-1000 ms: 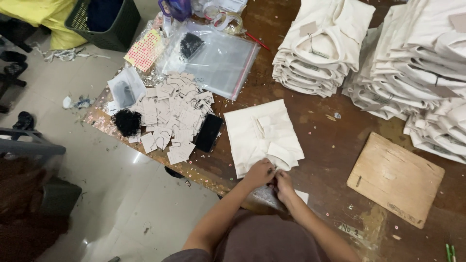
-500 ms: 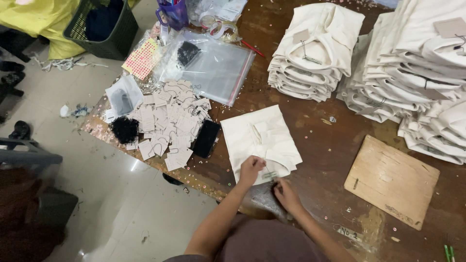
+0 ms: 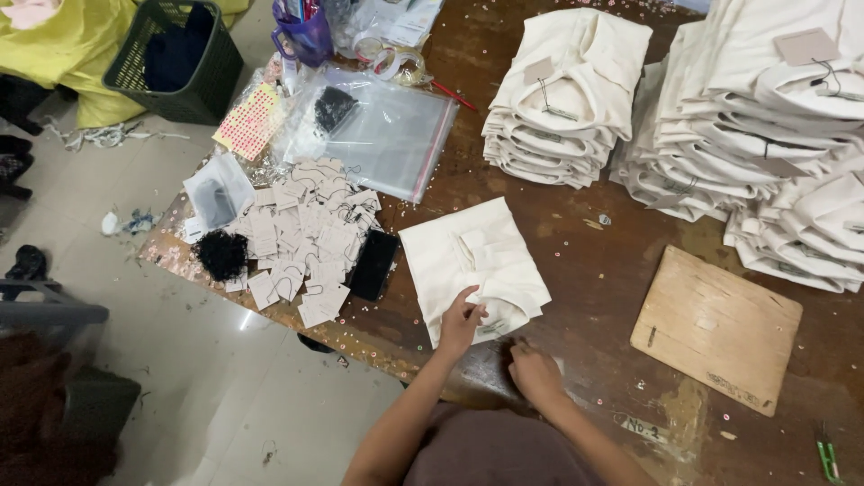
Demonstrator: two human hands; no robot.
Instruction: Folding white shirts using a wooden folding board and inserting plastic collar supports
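Cream garment stacks [image 3: 562, 94], paper tags [image 3: 306, 238] flank folded garment [image 3: 472, 261].

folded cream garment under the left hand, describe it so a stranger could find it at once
On the brown wooden table, look at the near edge, right of the scattered paper tags and black phone. The folded cream garment lies there alone under the left hand, unlike the tall garment stacks behind.

One head-worn camera looks steeply down, from above, onto the worktable [image 3: 576, 243].

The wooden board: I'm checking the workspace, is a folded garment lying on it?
No, the wooden board lies bare on the table.
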